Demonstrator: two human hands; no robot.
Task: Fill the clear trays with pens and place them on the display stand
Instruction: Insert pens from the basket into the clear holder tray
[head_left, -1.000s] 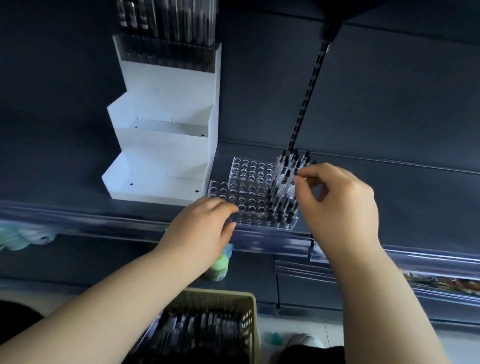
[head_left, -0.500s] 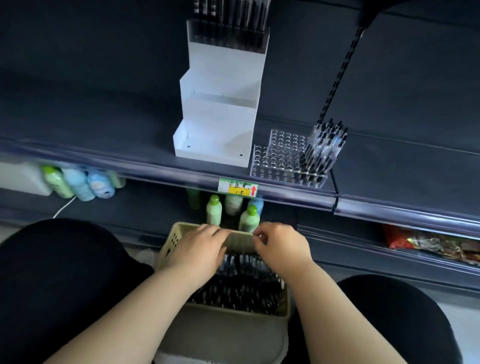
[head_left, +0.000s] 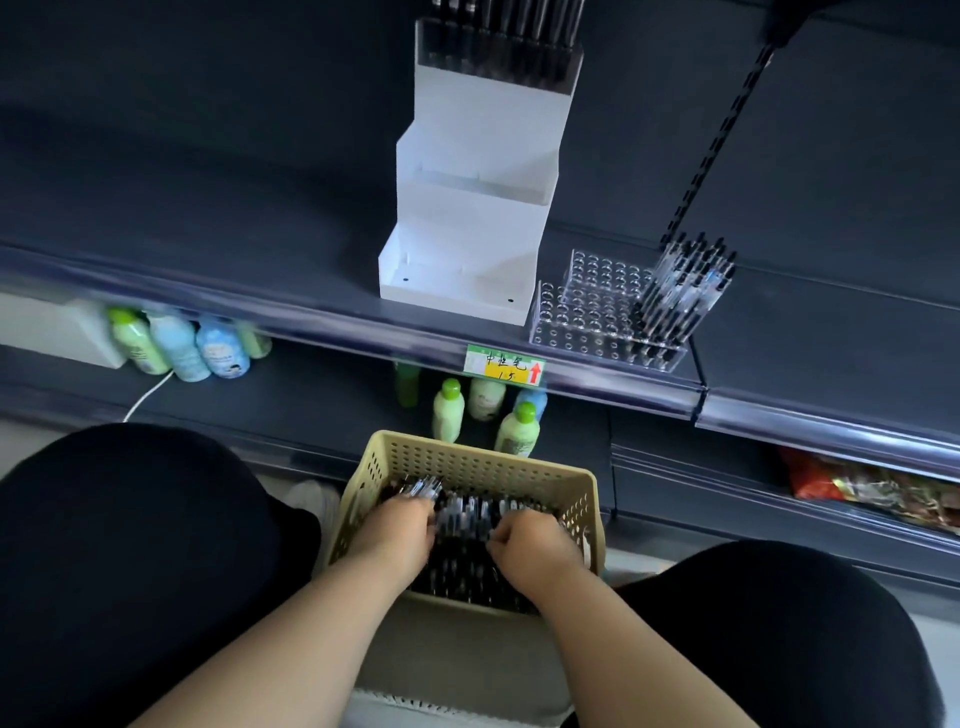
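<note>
A beige perforated basket (head_left: 483, 457) full of black pens (head_left: 467, 519) sits between my knees. My left hand (head_left: 400, 530) is down in the basket, its fingers curled round a bunch of pens. My right hand (head_left: 535, 545) digs into the pens beside it, fingers curled among them. On the dark shelf above, a clear holed tray (head_left: 587, 312) stands partly filled, with upright pens (head_left: 685, 291) only along its right side. Left of it stands the white stepped display stand (head_left: 467, 208), whose top step carries a filled tray (head_left: 498, 52).
A yellow and green price label (head_left: 506, 366) sits on the shelf edge. Small green and blue bottles (head_left: 452, 410) stand on the lower shelf behind the basket, with more bottles (head_left: 182, 343) at the left. Red snack packets (head_left: 872, 488) lie at the lower right.
Both hands left the clear tray on the shelf and came down into the basket. My view dropped with them. Both hands now reach deeper among the pens.
</note>
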